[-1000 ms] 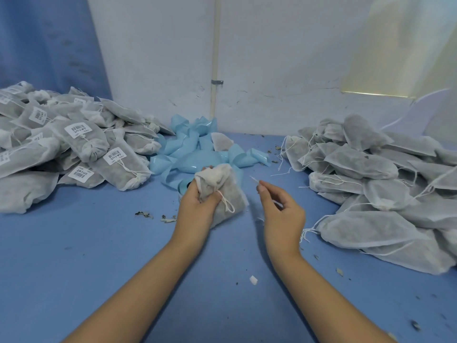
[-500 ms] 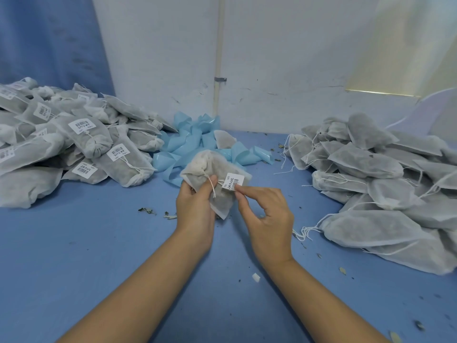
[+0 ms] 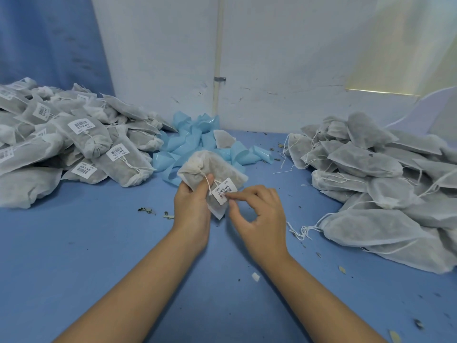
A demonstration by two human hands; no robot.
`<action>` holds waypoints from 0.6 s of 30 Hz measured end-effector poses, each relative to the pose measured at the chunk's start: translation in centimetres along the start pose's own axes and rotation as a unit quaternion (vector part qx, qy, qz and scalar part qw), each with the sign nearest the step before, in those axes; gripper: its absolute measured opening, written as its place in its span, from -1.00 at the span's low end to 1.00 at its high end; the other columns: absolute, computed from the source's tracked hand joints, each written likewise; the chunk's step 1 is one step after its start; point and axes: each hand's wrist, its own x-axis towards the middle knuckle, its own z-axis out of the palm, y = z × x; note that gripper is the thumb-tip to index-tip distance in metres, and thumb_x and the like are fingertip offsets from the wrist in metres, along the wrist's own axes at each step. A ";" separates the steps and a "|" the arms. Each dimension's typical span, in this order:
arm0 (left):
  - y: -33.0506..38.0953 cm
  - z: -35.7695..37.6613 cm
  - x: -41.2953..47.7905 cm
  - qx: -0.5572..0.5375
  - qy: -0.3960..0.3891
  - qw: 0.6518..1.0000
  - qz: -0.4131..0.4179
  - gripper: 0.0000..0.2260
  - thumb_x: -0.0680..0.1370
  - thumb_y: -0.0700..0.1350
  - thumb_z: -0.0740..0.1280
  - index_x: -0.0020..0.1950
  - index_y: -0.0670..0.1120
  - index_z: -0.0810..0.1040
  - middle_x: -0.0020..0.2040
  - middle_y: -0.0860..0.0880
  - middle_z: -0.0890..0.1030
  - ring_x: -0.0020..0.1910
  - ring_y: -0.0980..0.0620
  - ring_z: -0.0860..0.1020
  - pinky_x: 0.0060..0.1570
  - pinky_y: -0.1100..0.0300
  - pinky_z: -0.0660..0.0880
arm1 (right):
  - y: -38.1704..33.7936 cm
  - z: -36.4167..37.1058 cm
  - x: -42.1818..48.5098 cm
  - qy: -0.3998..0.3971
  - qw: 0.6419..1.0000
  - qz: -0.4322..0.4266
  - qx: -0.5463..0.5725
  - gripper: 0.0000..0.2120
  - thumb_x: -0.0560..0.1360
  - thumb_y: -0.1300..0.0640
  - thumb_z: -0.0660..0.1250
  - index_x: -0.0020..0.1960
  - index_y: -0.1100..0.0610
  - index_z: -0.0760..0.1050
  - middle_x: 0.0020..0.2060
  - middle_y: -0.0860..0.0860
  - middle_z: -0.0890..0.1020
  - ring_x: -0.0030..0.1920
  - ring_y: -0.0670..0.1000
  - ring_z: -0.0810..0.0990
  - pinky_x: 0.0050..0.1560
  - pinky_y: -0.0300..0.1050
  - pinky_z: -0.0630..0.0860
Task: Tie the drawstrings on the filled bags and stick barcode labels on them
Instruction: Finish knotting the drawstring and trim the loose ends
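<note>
Currently the left hand (image 3: 191, 201) grasps the filled bag (image 3: 220, 167) clear of the blue table (image 3: 99, 256). Its thumb lies across the front face and its fingers wrap behind. The bag's gathered neck points up and away from this hand, and the drawstring (image 3: 207, 183) runs down past the thumb tip.

The barcode label (image 3: 225, 189) sits on the bag's front face, just right of the left thumb. The right hand (image 3: 259, 214) presses its forefinger tip on the label's lower edge. Its thumb lies just below, near the bag's bottom corner; contact there cannot be confirmed. The other fingers are loosely curled and hold nothing.

The labelled bags (image 3: 74, 144) are heaped well to the left of the left hand. The unlabelled bags (image 3: 371, 174) are heaped to the right of the right hand. Pale blue backing strips (image 3: 190, 142) lie beyond both hands.
</note>
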 end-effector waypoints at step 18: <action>-0.4 -0.5 -0.2 0.010 -0.189 0.978 -0.092 -0.73 0.52 -0.36 0.27 0.22 -0.34 0.48 0.05 -0.23 0.65 -0.01 -0.09 0.65 0.00 0.12 0.60 | 1.1 -0.2 1.0 -0.008 0.796 0.392 0.461 -0.77 0.41 0.14 0.44 -0.02 0.24 0.53 -0.15 0.14 0.65 -0.12 0.04 0.64 0.05 -0.01 0.57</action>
